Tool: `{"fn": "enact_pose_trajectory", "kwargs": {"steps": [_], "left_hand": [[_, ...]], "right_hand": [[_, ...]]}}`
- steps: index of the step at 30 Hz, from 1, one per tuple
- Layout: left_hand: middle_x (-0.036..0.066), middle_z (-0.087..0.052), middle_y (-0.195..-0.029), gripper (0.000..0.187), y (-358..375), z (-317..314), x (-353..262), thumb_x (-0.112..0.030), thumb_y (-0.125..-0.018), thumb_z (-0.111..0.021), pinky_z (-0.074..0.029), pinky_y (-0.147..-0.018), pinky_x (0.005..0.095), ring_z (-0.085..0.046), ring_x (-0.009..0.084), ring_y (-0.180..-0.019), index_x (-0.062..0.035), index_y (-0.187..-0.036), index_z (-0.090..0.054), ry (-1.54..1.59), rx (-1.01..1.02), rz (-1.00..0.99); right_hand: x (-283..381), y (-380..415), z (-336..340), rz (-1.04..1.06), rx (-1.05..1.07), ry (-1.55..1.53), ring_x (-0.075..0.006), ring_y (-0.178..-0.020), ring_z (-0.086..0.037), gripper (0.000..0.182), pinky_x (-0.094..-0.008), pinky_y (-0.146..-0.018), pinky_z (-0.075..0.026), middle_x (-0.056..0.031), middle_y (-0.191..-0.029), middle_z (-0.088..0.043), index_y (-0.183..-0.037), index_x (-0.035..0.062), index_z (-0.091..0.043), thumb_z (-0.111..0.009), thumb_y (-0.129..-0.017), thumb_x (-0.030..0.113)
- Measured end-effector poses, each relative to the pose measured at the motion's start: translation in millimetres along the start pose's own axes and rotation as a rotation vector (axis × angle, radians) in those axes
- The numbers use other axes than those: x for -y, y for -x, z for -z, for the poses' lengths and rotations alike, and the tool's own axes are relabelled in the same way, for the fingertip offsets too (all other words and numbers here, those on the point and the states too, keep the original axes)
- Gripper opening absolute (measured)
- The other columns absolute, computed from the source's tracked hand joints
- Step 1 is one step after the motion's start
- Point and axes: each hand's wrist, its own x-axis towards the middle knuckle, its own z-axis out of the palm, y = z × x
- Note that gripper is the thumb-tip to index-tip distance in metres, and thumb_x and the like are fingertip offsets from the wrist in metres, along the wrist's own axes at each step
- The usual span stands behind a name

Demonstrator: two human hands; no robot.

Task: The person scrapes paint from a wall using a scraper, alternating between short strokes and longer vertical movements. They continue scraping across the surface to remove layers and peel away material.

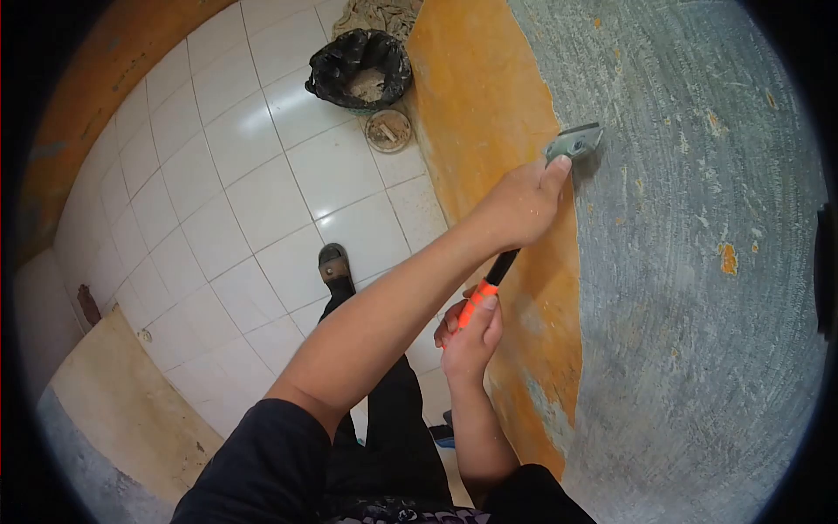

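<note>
Both of my hands are closed on a long-handled wall scraper (573,142), with a grey metal head, a black shaft and an orange grip. My left hand (534,199) wraps the upper shaft just below the head, its thumb laid up against the metal. Lower down, my right hand (471,336) grips the orange handle end. The blade lies at the wall, just inside the rough grey area (663,262). Along its left side runs a ragged edge of orange paint (489,113).
A bin lined with a black bag (321,85) stands by the wall on the white tiled floor (262,210), debris inside. Beside it sits a small round tub (388,131). A crumpled cloth (384,16) lies behind. My sandalled foot (333,262) is below my left arm.
</note>
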Motion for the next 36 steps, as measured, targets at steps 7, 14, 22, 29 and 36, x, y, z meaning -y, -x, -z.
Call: {"fn": "enact_pose_trajectory", "kwargs": {"steps": [7,14,22,29,36], "left_hand": [[0.005,-0.048,-0.061,0.054,2.5,2.4,-7.9,-0.049,-0.104,-0.027,-0.045,-0.047,0.0315,-0.049,0.0152,-0.048,-0.0032,-0.089,-0.052,-0.085,0.032,0.024],[0.007,-0.051,-0.064,0.055,1.9,-7.0,11.1,-0.049,-0.104,-0.026,-0.045,-0.048,0.0321,-0.051,0.0188,-0.049,-0.0034,-0.087,-0.053,-0.213,-0.156,-0.218],[0.006,-0.048,-0.061,0.058,-8.1,19.2,-20.5,-0.050,-0.104,-0.027,-0.047,-0.048,0.0324,-0.052,0.0166,-0.049,-0.0006,-0.090,-0.054,-0.115,-0.018,-0.006],[0.006,-0.046,-0.056,0.059,-13.1,20.1,-18.9,-0.050,-0.104,-0.025,-0.046,-0.048,0.0329,-0.052,0.0172,-0.047,0.0007,-0.092,-0.054,-0.111,-0.008,0.000],[0.005,-0.046,-0.055,0.058,-16.7,25.0,-24.6,-0.048,-0.104,-0.024,-0.046,-0.048,0.0326,-0.051,0.0172,-0.046,0.0000,-0.093,-0.054,-0.162,-0.016,-0.032]], "right_hand": [[5.0,10.8,-0.1,-0.044,-0.019,-0.008,-0.0092,-0.043,-0.039,0.041,-0.0241,-0.039,-0.033,-0.0013,-0.060,-0.043,-0.100,0.0076,-0.046,-0.037,-0.104,0.047],[-0.1,9.0,-6.8,-0.004,-0.029,0.009,-0.0088,-0.043,-0.037,0.040,-0.0246,-0.039,-0.033,-0.0006,-0.059,-0.041,-0.098,0.0078,-0.046,-0.036,-0.105,0.046],[10.2,-6.7,-20.5,-0.045,-0.024,0.011,-0.0081,-0.043,-0.037,0.039,-0.0242,-0.039,-0.032,-0.0002,-0.058,-0.041,-0.099,0.0068,-0.046,-0.038,-0.104,0.045],[16.1,-9.0,-17.7,-0.037,-0.011,0.050,-0.0087,-0.044,-0.038,0.041,-0.0247,-0.040,-0.033,-0.0003,-0.058,-0.041,-0.098,0.0060,-0.046,-0.037,-0.105,0.045],[10.7,-11.1,-19.2,0.023,-0.024,0.069,-0.0076,-0.045,-0.038,0.040,-0.0241,-0.040,-0.033,-0.0002,-0.059,-0.042,-0.101,0.0052,-0.048,-0.037,-0.105,0.044]]}}
